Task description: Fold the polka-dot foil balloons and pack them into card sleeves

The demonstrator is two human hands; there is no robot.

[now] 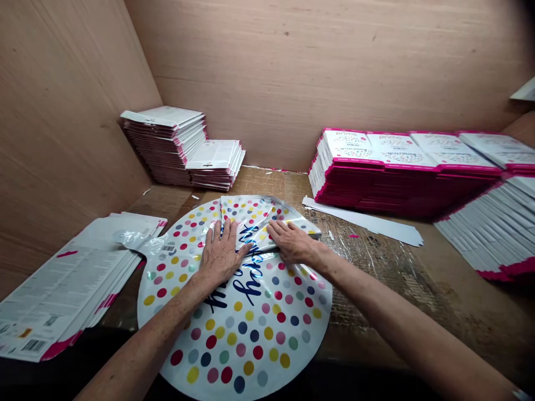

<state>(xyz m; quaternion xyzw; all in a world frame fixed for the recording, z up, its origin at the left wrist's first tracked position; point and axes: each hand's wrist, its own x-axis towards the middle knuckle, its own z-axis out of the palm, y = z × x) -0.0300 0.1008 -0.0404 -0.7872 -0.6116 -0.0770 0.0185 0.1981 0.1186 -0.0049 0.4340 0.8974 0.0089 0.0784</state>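
A large round foil balloon (234, 340), flat and white with coloured dots and dark blue lettering, lies across the front of the table. Its far edge is folded over toward me, and a clear filling tail (136, 240) sticks out at the left. My left hand (220, 253) lies flat on the middle of the balloon with its fingers spread. On the folded flap to the right rests my right hand (291, 240), palm down, its fingers stretched out and pressing the foil. Neither hand grips anything.
Stacked white-and-pink cards (171, 139) stand at the back left; more printed packs (401, 161) fill the back right. A fanned pile of cards (71, 284) lies at the left front. A white paper strip (368, 219) lies on the taped cardboard surface (368, 284). Wooden walls (313, 67) enclose the back and left.
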